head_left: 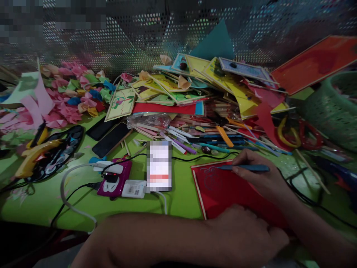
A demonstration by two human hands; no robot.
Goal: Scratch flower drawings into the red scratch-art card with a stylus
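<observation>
My right hand [259, 176] pinches a blue pen [252, 168], its tip pointing left onto a red board [228, 193] edged with thin pale wooden strips. Beneath the tip, a faint curly outline [210, 176] is drawn near the board's upper left. Across the board's lower part lies my left hand [248, 230], back upward, its fingers stretched toward the right and partly hidden; I see nothing held in it.
A lit phone [158, 165] stands left of the board beside a purple power strip [113, 178] with cables. Behind lie pens and sticks [178, 137] and stacked framed pictures [178, 83]. Yellow glue gun [39, 158] at left; green basket [326, 104] at right.
</observation>
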